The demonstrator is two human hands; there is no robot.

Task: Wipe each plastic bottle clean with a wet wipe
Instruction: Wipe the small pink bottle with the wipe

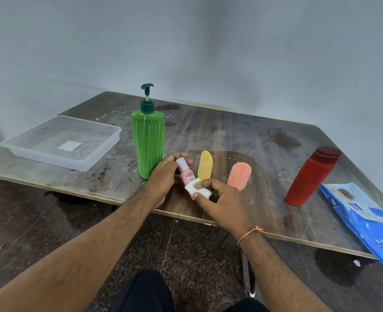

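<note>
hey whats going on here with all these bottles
A person is cleaning plastic bottles at a worn wooden table. The left hand holds a small pink bottle while the right hand presses a folded wet wipe against its lower end. A green pump bottle, a yellow bottle, a peach bottle and a red bottle wait on the table, with the blue wipes pack at the right edge and a clear tray at the left.

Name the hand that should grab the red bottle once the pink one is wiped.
Probably the right hand: the red bottle stands on its side of the table, while the left hand grips the pink bottle farther away.
</note>
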